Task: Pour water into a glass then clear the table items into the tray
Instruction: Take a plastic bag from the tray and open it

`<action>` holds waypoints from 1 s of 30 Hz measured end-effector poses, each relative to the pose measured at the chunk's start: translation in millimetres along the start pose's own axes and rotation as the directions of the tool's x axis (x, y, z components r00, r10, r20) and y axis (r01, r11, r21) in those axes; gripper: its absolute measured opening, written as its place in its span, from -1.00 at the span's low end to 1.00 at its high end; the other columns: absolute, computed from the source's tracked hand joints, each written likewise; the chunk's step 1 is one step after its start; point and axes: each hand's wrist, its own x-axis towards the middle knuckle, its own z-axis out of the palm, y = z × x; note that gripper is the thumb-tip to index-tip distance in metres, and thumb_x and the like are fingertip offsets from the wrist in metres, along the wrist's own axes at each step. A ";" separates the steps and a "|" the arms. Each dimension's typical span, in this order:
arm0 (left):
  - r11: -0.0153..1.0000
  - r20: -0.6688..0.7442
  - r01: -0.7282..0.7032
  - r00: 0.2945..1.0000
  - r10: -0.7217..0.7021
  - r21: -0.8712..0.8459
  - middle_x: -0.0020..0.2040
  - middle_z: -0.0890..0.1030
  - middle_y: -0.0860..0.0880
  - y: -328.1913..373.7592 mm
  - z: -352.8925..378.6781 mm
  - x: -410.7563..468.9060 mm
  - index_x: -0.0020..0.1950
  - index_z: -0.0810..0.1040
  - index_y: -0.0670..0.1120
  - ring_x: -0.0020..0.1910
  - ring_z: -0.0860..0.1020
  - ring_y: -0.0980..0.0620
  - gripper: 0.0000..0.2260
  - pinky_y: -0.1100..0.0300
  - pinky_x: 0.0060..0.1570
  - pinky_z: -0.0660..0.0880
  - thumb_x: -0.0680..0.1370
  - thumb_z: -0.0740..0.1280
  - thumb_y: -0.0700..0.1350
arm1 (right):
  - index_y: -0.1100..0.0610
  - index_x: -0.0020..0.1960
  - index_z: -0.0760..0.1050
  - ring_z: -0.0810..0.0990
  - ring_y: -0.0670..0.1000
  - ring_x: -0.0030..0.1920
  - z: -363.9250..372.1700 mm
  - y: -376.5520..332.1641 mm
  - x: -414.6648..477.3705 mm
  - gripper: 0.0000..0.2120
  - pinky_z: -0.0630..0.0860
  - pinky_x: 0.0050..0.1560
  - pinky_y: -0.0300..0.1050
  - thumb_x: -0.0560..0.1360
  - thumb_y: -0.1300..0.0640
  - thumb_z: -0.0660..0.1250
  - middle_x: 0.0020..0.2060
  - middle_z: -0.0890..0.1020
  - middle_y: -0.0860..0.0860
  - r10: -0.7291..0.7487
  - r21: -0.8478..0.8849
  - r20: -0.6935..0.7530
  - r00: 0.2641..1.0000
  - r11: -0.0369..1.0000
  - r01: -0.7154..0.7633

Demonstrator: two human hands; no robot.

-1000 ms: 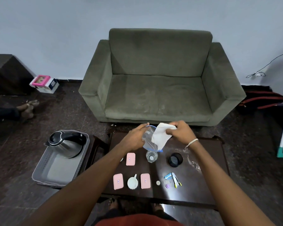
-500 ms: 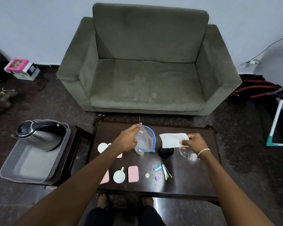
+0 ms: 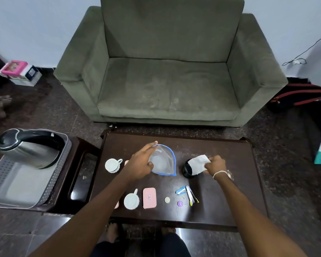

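My left hand (image 3: 140, 164) grips a clear plastic bag with a blue rim (image 3: 163, 161) above the middle of the dark wooden table (image 3: 230, 201). My right hand (image 3: 215, 165) pinches a white tissue (image 3: 198, 163) over a black round object (image 3: 187, 170). On the table lie two white cups (image 3: 113, 165) (image 3: 131, 200), a pink case (image 3: 149, 198), a small white disc (image 3: 167, 199), a purple cap (image 3: 180, 203) and a bunch of pens (image 3: 188, 193). The grey tray (image 3: 17, 186) sits to the left with a steel kettle (image 3: 26, 147) in it. The glass is hidden.
A green sofa (image 3: 167, 71) stands just beyond the table. The tray rests on a low dark stand (image 3: 78, 175) left of the table. A pink and white box (image 3: 19, 72) lies by the far wall, and a red-striped bag (image 3: 296, 97) lies at right.
My hands have separated: the right hand carried the tissue rightward and down over the black object, while the left keeps the bag. The view tilted down and closer to the table.
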 end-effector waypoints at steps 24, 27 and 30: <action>0.982 -0.195 -0.015 0.981 -0.022 -0.188 0.17 0.51 0.03 -11.2 -20.8 -2.6 0.33 0.58 -0.16 0.00 0.60 -0.02 -0.64 0.29 0.08 0.43 0.52 0.40 -0.26 | -0.05 0.14 0.65 0.34 0.16 0.40 41.3 -68.4 -92.2 -0.34 0.40 0.32 0.05 0.25 -0.49 0.41 0.46 0.39 0.13 -0.842 -0.254 0.140 0.521 0.478 0.841; 0.966 -0.239 -0.053 0.971 -0.010 -0.253 0.08 0.55 0.07 -13.7 -40.2 -8.3 0.16 0.61 0.01 -0.24 0.54 0.13 -0.74 0.28 -0.09 0.47 0.51 0.52 0.01 | 0.07 0.07 0.62 0.50 0.18 0.25 28.3 -86.3 -81.5 -0.63 0.48 0.12 0.03 0.42 -0.18 0.45 0.20 0.54 0.06 -0.758 -0.408 0.289 0.584 0.455 0.792; 0.970 -0.201 -0.091 0.979 0.045 -0.227 0.01 0.56 0.07 -20.2 -62.5 -15.2 0.09 0.52 0.18 -0.10 0.44 0.24 -0.60 0.38 -0.08 0.40 0.37 0.59 0.19 | 0.11 -0.10 0.55 0.59 0.09 -0.17 6.2 -95.4 -71.4 -0.85 0.43 -0.14 -0.05 0.42 0.17 0.51 -0.22 0.56 0.02 -0.809 -0.085 0.191 0.556 0.551 0.830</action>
